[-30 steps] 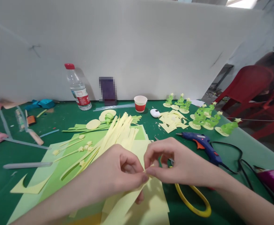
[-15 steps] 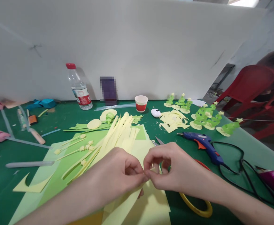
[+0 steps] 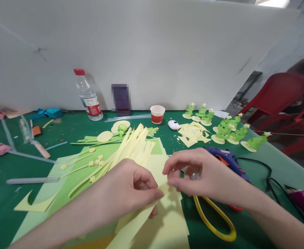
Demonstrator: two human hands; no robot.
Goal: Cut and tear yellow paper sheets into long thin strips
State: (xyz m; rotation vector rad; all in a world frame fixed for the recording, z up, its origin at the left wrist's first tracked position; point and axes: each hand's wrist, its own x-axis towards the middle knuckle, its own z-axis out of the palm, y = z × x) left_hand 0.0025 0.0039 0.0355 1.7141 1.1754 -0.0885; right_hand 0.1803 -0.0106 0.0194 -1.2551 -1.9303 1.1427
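Observation:
My left hand [image 3: 139, 188] is closed, thumb pressed on a pale yellow paper strip [image 3: 137, 223] that slants down toward me. Just right of the strip's upper end is my right hand [image 3: 190, 173], thumb and forefinger apart with nothing visible between them. Whether its thumb touches the strip, I cannot tell. Below both hands lie pale yellow paper sheets [image 3: 171, 221]. Scissors with a yellow inner handle [image 3: 214, 221] lie partly hidden under my right hand. Beyond my left hand spreads a bundle of cut yellow strips [image 3: 133, 145], with small star-tipped strips [image 3: 91, 164] to its left.
At the right are a blue glue gun [image 3: 226, 157] with its black cord, and several green spiral paper trees [image 3: 223, 129]. Behind stand a paper cup [image 3: 157, 114], a water bottle [image 3: 89, 100] and a white board [image 3: 141, 45]. A red chair [image 3: 279, 91] is off the table.
My right hand has drawn away from the left, up and to the right, its fingertips parting from the pinch at the strip. My left hand keeps hold of the strip.

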